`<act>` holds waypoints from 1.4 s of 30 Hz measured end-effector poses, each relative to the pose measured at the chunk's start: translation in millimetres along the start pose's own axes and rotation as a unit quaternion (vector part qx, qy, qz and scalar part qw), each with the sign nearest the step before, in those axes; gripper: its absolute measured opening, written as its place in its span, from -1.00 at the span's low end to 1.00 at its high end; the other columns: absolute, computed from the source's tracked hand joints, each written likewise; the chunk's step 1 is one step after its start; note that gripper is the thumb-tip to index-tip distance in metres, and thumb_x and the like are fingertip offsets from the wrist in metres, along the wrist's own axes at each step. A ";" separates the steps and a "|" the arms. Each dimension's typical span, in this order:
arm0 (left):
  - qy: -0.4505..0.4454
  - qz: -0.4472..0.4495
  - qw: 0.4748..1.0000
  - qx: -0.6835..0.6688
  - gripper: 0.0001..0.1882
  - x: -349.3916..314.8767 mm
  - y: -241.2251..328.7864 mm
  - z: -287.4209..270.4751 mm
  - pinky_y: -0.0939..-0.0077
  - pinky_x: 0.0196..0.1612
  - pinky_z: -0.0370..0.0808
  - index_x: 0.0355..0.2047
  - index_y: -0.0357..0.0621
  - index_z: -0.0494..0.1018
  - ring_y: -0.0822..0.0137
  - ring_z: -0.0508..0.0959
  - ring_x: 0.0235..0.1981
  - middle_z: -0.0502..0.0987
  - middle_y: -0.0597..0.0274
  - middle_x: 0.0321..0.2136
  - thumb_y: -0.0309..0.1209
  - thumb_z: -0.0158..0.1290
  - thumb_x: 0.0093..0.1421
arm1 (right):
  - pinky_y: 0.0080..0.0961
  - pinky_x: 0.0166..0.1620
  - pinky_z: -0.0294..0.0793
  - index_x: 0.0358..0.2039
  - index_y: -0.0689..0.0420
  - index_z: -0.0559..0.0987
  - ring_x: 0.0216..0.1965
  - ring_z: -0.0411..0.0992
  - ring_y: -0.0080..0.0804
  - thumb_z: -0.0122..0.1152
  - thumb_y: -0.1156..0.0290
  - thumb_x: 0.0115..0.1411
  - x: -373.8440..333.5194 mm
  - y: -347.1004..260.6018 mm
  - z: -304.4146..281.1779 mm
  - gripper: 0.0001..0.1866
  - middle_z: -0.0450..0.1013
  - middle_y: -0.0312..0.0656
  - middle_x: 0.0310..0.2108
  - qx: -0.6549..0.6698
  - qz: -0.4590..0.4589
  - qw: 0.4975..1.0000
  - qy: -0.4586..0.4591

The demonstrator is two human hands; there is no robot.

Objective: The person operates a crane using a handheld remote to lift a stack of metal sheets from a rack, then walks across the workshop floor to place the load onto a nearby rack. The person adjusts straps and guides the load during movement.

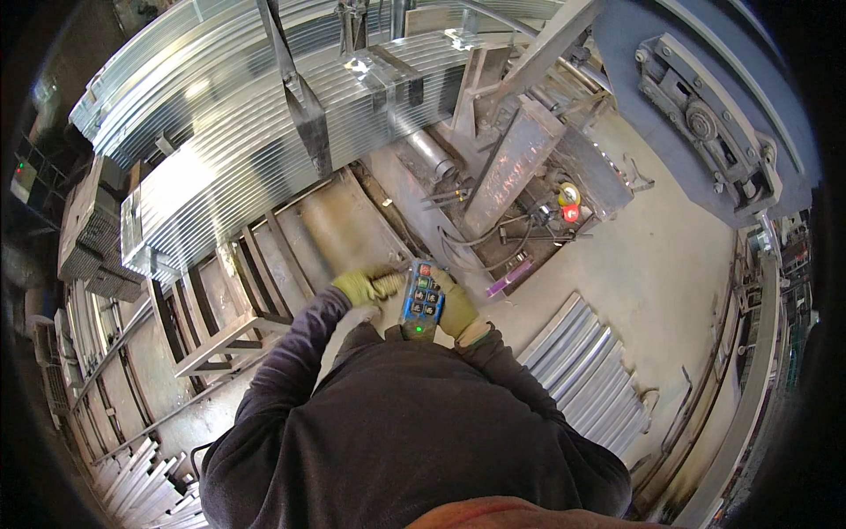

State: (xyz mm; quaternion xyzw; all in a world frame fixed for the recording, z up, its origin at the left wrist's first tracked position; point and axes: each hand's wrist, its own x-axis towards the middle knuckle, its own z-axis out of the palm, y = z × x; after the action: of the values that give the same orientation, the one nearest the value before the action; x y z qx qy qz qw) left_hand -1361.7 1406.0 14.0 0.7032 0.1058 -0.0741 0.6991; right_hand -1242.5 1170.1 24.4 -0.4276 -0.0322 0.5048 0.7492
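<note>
In front of my chest I hold a blue remote control (422,298) with black and coloured buttons and a lit green light at its lower end. My gloved right hand (456,309) is closed round its right side. At the left, my gloved left hand (361,286) reaches toward the remote with its fingers stretched out, close to its edge; whether they touch it I cannot tell. Beyond my hands, a bundle of shiny metal tubes (238,172) lies on a rack, with a dark strap (304,115) hanging across it.
A metal rack frame (233,339) stands at the left. Ahead right, a steel bench (599,172) carries a beam, cables and a red-and-yellow tool (570,203). Loose silver tubes (582,361) lie right of me. A blue-grey machine (705,115) looms at the far right.
</note>
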 end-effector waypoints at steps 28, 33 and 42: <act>0.404 0.197 0.893 0.007 -0.60 234.1 96.9 -485.3 0.42 -0.26 0.55 -0.22 -0.16 0.67 0.43 0.59 -0.41 0.69 0.28 -0.37 -0.08 0.43 0.21 | -0.47 -0.05 0.63 0.22 0.19 0.49 -0.12 0.59 -0.50 -0.05 0.25 0.58 111.9 35.5 97.9 -0.62 0.58 -0.21 -0.05 0.114 -0.040 0.981 0.150; 0.464 0.147 0.869 0.093 -0.64 246.2 104.9 -481.0 0.42 -0.19 0.56 -0.17 -0.14 0.66 0.43 0.58 -0.37 0.68 0.32 -0.34 -0.16 0.45 0.20 | -0.48 -0.15 0.64 0.14 0.14 0.54 -0.23 0.59 -0.50 0.00 0.24 0.56 128.4 23.3 119.9 -0.67 0.58 -0.26 -0.18 -0.113 -0.100 0.978 0.143; 0.423 0.215 0.878 0.064 -0.66 258.5 99.6 -510.5 0.42 -0.20 0.52 -0.20 -0.11 0.67 0.41 0.57 -0.37 0.66 0.38 -0.38 -0.13 0.42 0.23 | -0.48 -0.22 0.63 0.03 0.08 0.56 -0.29 0.58 -0.50 0.05 0.19 0.55 130.0 14.4 131.8 -0.73 0.58 -0.31 -0.26 0.046 -0.066 0.985 0.152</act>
State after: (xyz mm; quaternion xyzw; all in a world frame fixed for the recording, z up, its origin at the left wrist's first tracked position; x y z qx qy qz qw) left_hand -1109.0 1927.7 51.1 0.7162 0.2323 0.3761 0.5400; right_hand -1252.8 1354.0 48.2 -0.4613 0.0778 0.3844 0.7959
